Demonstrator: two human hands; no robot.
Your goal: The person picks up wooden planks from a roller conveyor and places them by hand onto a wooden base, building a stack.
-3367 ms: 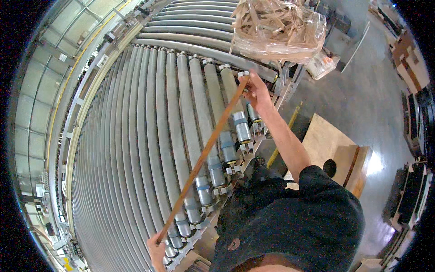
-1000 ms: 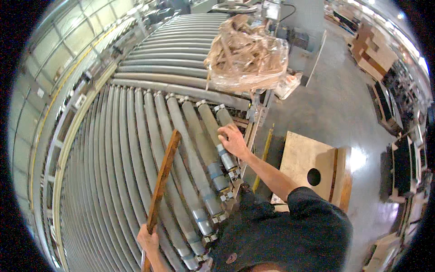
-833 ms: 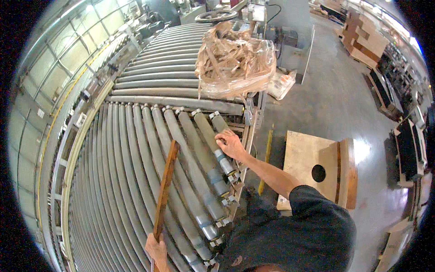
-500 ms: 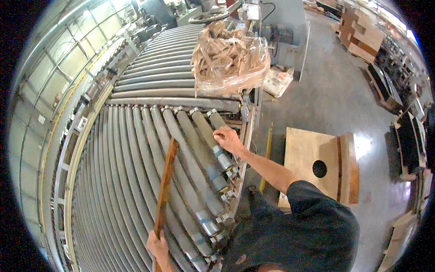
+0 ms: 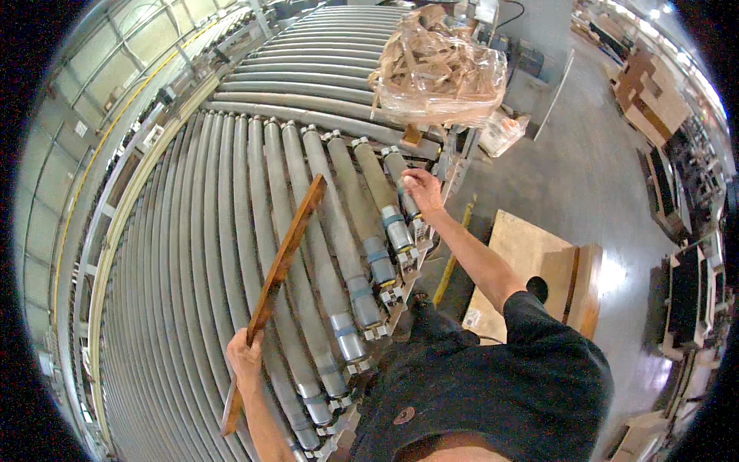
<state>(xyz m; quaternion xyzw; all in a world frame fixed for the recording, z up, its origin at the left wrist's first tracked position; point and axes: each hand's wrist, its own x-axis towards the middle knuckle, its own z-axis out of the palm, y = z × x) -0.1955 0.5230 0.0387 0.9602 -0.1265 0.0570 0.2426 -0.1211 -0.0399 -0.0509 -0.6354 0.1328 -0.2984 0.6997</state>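
Note:
My left hand point(image 5: 245, 356) is closed around a long, narrow wooden strip point(image 5: 286, 250), gripping it below its middle. The strip slants over the grey conveyor rollers point(image 5: 258, 192), its upper end leaning right and its lower end sticking out below my fist. At the conveyor's right edge, my right hand point(image 5: 423, 191) is at the short outermost roller point(image 5: 395, 163), fingers curled in. Whether those fingers hold anything small cannot be made out.
A plastic-wrapped bundle of crumpled brown paper point(image 5: 439, 73) sits on the far rollers. Right of the conveyor, a wooden panel with a round hole point(image 5: 519, 242) lies on the floor beside a yellow line point(image 5: 453, 258). Stacked cardboard point(image 5: 654, 96) stands farther back.
The view has shifted, so the conveyor appears higher and farther right. My left hand has moved with the strip, whose lower end now shows. My right hand stays by the same short roller.

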